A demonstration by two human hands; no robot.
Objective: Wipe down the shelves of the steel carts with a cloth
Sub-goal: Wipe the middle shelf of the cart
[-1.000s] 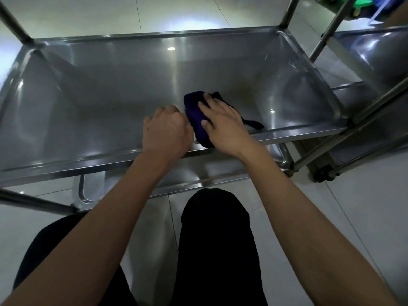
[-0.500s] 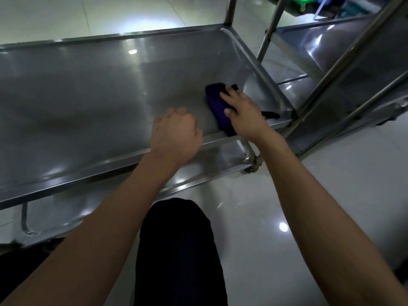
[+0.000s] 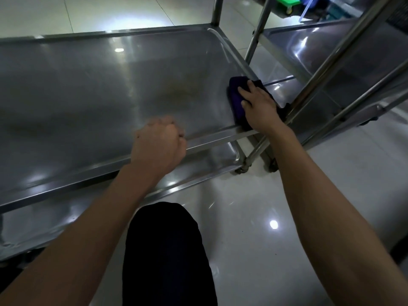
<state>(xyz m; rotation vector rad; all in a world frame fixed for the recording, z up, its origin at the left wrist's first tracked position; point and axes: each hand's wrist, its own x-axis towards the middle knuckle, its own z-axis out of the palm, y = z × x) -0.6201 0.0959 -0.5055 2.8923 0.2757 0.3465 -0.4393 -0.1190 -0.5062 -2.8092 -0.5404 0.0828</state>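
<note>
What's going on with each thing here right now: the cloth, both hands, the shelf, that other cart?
Cloth: dark purple, bunched, flat on the shelf at its right end.
Right hand: fingers spread, pressing on the cloth.
Left hand: fingers curled, at the shelf's front rim; the grip itself is hidden.
Shelf: bare steel, shiny, faint brownish smear near the middle.
Second cart: parked beside, untouched.

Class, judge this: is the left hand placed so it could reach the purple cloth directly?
Probably yes: the left hand rests on the shelf's front rim, with only bare steel between it and the purple cloth.
</note>
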